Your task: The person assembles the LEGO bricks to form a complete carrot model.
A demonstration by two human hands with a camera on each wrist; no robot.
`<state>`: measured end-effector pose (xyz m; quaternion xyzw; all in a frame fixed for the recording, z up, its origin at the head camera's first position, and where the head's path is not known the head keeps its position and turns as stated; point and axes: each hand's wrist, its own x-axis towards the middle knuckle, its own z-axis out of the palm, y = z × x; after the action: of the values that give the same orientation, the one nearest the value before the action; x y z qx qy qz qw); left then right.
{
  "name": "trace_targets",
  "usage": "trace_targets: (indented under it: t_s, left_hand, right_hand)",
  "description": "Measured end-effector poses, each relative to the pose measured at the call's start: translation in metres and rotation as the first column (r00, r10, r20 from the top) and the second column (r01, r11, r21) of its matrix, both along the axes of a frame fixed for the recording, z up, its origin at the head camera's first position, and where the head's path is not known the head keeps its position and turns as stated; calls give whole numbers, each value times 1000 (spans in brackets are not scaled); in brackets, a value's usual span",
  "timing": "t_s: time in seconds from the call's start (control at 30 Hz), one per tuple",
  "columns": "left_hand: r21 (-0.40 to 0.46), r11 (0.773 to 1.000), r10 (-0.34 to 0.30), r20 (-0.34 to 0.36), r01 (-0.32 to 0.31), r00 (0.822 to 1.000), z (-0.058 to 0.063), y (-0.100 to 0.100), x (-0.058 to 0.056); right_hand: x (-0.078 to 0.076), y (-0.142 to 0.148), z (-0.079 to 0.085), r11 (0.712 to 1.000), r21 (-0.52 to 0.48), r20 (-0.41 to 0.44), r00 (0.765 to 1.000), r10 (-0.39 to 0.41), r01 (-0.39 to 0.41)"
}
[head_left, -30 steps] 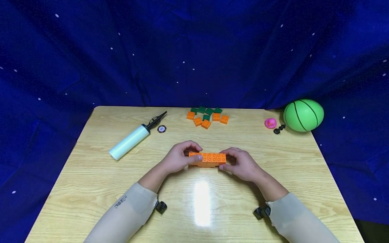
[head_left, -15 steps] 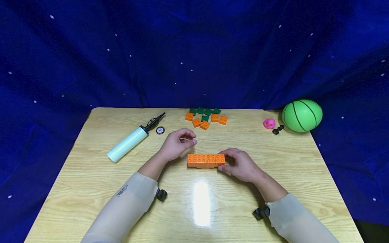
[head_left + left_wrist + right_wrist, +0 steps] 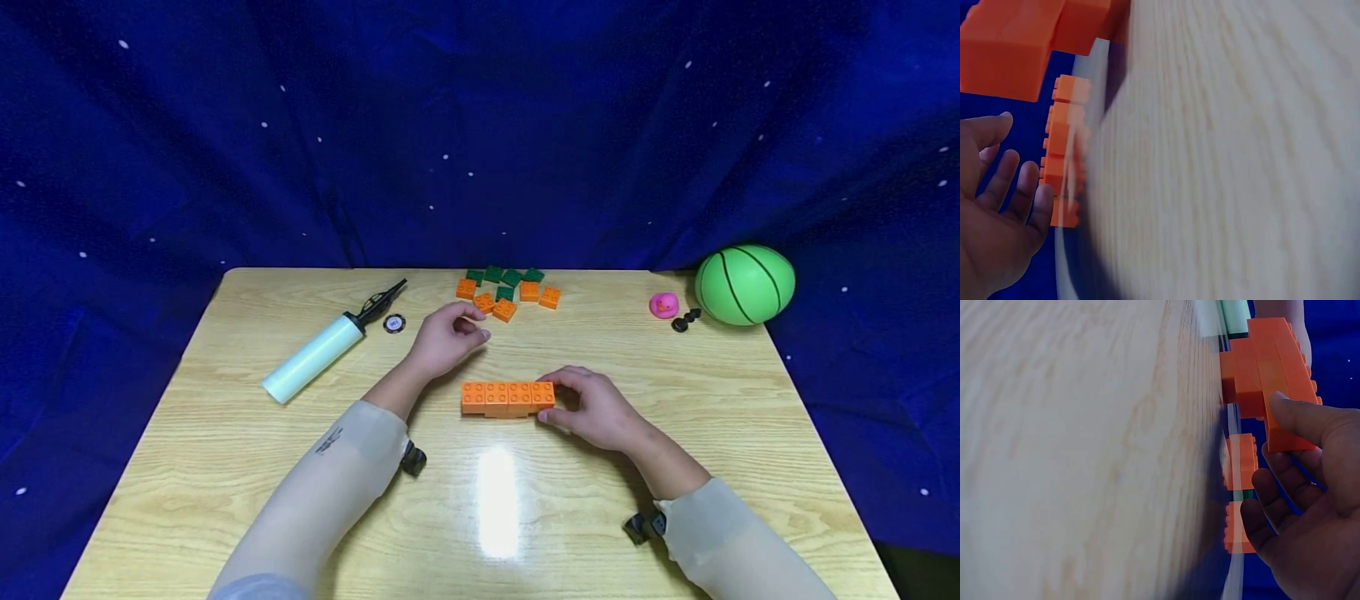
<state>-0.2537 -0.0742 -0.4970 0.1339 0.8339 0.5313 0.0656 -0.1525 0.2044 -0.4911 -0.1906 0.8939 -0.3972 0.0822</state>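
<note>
In the head view, the orange brick assembly (image 3: pixel 507 396) lies with its long axis running left to right, roughly parallel to the far edge of the worktop (image 3: pixel 600 517), studs facing up. It sits in front of the person, on or just above the surface. The right hand (image 3: pixel 596 410) pinches its right end between thumb and fingers. The left hand (image 3: pixel 446 340) is farther forward, its fingers loosely bent and the thumb set apart, just beside the loose orange bricks (image 3: pixel 505 311); whether it touches one is hard to tell.

One second ago the left hand was gripping the assembly's left end; now it is off it and toward the bricks, while the assembly and right hand have hardly moved.

The assembly is smooth, glossy plastic: a top row of square bricks with round studs, overhanging shorter layers beneath, so its profile steps inward going down. Dark green bricks (image 3: pixel 512 277) lie among and behind the loose orange ones. The worktop has pale, streaky wood grain and a bright glare patch; behind it hangs a creased, deep-blue curtain (image 3: pixel 480 125) with white specks.
</note>
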Motion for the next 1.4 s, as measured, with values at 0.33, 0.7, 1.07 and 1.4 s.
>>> trace_targets:
  t_s: [0.33,0.7,1.07,1.4]
  left_hand:
    - [-76,997,-14,-18,13,1000,-7,12,-13]
    - [-201,980,-14,-51,4,999,-11,24,-23]
    - [-392,920,-23,-27,11,999,-9,33,-27]
    - [-426,905,-23,-39,4,999,-6,37,-25]
  right_hand:
    - [0,0,0,1000,-2,-1,1000,-2,2]
    - [0,0,0,1000,11,-12,1000,-2,2]
    - [0,0,0,1000,7,-10,1000,5,-5]
    - [0,0,1,1000,8,-5,1000,3,-3]
